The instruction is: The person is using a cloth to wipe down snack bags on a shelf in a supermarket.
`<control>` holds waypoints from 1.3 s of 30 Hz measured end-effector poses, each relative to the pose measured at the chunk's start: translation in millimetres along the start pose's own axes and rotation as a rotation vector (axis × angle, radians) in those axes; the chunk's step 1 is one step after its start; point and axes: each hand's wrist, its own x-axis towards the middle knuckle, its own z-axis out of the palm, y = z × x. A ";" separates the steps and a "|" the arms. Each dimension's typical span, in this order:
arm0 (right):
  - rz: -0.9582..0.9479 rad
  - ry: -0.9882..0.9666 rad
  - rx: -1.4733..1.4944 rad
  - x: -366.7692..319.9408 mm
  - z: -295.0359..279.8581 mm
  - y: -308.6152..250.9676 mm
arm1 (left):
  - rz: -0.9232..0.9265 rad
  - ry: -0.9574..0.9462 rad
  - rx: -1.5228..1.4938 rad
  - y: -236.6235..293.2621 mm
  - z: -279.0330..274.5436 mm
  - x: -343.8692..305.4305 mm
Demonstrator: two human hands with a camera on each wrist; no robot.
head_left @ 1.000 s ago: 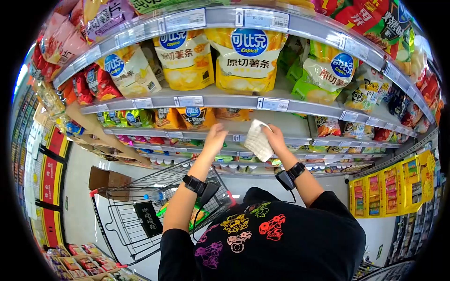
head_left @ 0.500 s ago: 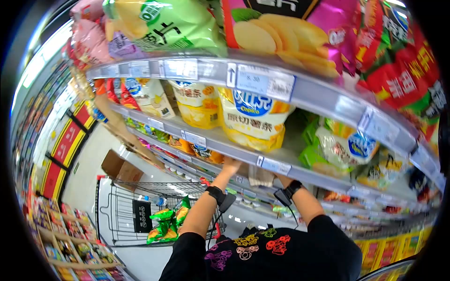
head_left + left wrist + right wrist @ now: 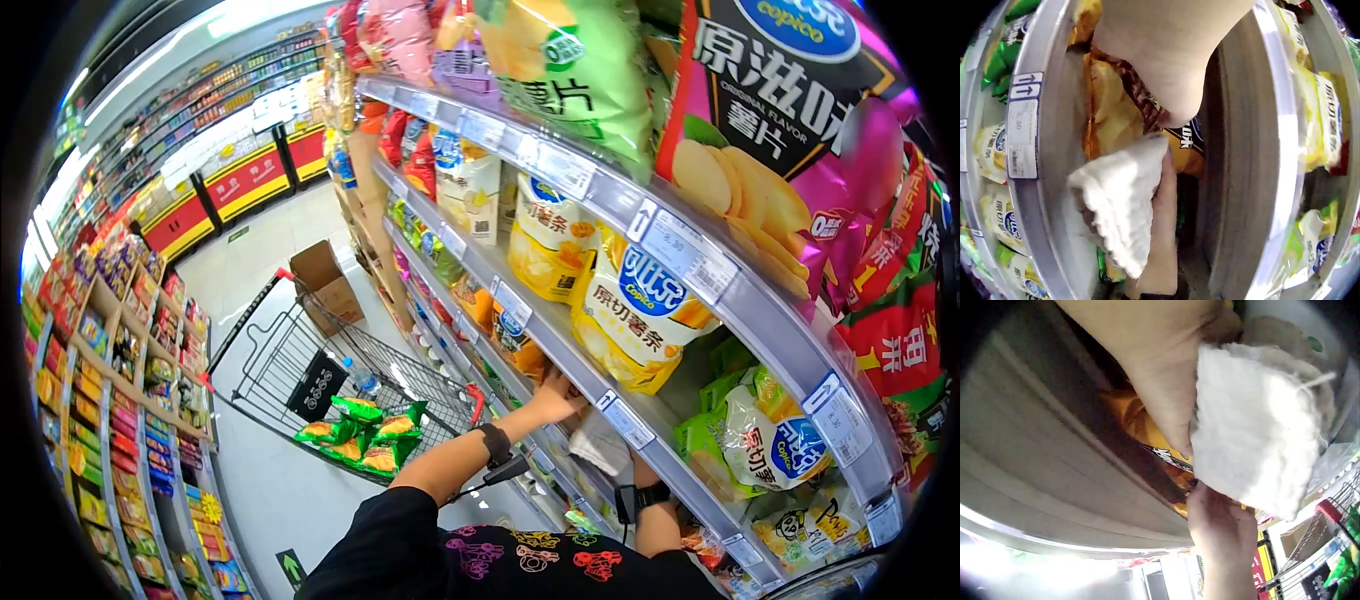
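Observation:
The left hand [image 3: 553, 402] reaches under a shelf edge beside an orange snack bag [image 3: 515, 342]. In the left wrist view this hand [image 3: 1157, 56] lies against the orange bag [image 3: 1110, 106], its fingertips hidden; the right wrist view shows the left hand [image 3: 1219, 519] at the bag's edge. A folded white cloth [image 3: 600, 445] hangs from the right hand, which the shelf mostly hides in the head view. Seen from the right wrist, the right hand [image 3: 1160, 375] grips the cloth [image 3: 1254, 431] between thumb and fingers, near the same orange bag [image 3: 1147, 425].
Yellow-white snack pouches [image 3: 640, 320] stand on the shelf above, behind a price-tag rail [image 3: 560, 350]. To the left is a shopping cart [image 3: 270, 375] holding green bags [image 3: 365, 440] and a bottle. An open cardboard box [image 3: 325, 285] sits on the floor behind it.
The view has swung left and come closer to the shelves. Both hands have moved from in front of the shelves to beneath the pouch shelf, the cloth still in the right hand.

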 end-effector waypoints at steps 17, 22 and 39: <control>0.311 -0.596 1.059 -102.3 69.4 -44.2 | -0.023 0.039 -0.067 37.9 -110.6 -178.4; 0.098 -0.826 0.809 -103.2 109.0 -102.8 | -0.510 -0.236 -0.816 -23.8 -144.5 -222.7; -0.108 -0.341 1.152 -51.9 44.5 -271.6 | -0.385 0.206 -1.751 -61.1 -213.7 -286.6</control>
